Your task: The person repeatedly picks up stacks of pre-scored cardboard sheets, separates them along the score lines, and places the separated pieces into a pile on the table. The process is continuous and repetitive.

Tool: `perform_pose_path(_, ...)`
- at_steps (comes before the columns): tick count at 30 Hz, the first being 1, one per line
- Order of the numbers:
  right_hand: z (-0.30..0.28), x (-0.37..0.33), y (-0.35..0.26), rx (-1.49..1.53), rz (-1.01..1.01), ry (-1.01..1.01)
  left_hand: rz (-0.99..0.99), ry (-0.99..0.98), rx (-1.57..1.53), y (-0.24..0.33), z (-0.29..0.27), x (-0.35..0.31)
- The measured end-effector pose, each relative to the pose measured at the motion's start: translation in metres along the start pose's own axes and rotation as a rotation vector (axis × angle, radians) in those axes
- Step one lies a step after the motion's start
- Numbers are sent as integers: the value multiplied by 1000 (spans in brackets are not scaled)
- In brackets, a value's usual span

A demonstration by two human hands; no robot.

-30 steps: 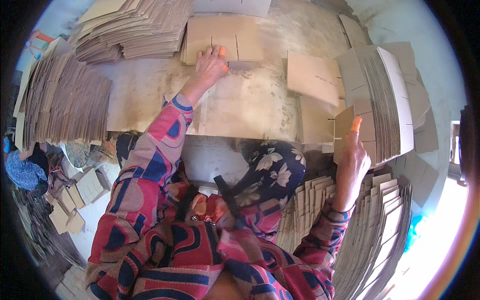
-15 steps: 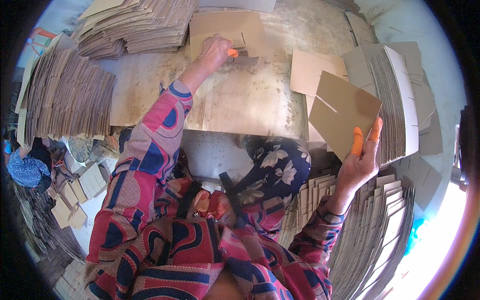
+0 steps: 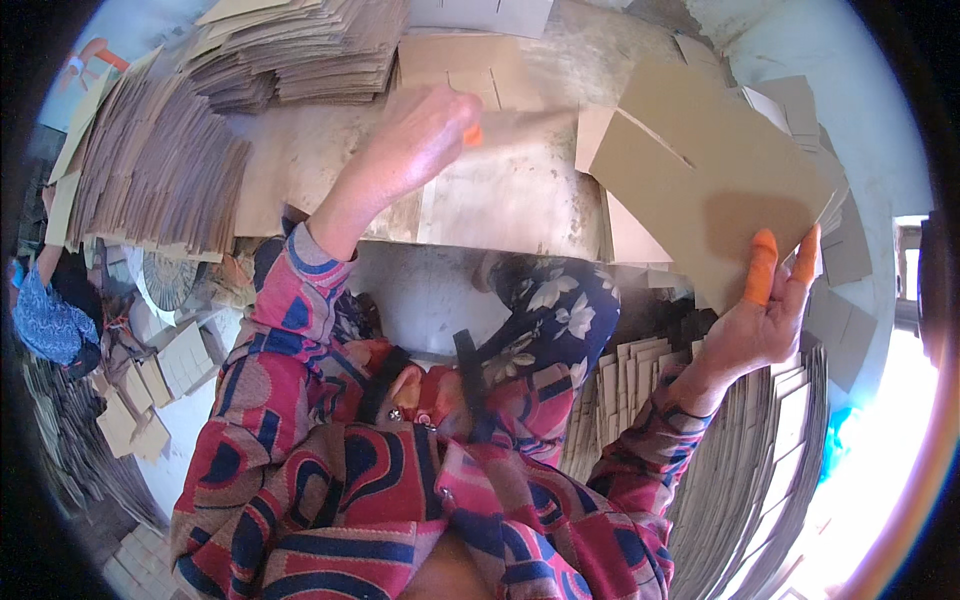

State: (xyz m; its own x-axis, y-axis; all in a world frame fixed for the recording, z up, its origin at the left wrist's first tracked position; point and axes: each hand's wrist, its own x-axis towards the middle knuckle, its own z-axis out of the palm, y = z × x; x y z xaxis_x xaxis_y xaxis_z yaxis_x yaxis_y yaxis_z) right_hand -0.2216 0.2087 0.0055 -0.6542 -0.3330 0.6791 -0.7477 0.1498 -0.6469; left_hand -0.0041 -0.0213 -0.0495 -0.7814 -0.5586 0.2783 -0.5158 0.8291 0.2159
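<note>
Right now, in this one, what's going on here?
A person at a worktop is handling cardboard. Their right hand holds up a slit cardboard sheet over the worktop's right side. The left hand, fingers curled, is in front of some slotted cardboard lying farther back; blur hides whether it grips anything. A leaning row of cardboard stands on the left, with a flat-lying stack behind it.

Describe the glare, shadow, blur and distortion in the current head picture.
Head view: white glare floods the lower right; a shadow falls on the cardboard sheet in the right hand; the left hand looks slightly blurred; straight edges bend near the dark rim.
</note>
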Motion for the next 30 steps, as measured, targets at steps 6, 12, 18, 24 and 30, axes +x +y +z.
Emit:
perform_pose_path(6, 6, 20, -24, 133, -51, -200, 112, 132, -182, -9, 46, -29)
perform_pose_path(12, 32, 30, -43, 128, -132, -430, 24, -40, -214, -9, 43, -29)
perform_pose_path(18, 62, 33, -45, 98, -221, -608, -28, -59, -212, -6, 44, -30)
perform_pose_path(24, 92, 25, -49, 37, -256, -772, 10, 35, -248, -9, 49, -34)
perform_pose_path(30, 123, -1, -39, -17, -186, -1097, -28, -70, -223, -8, 51, -30)
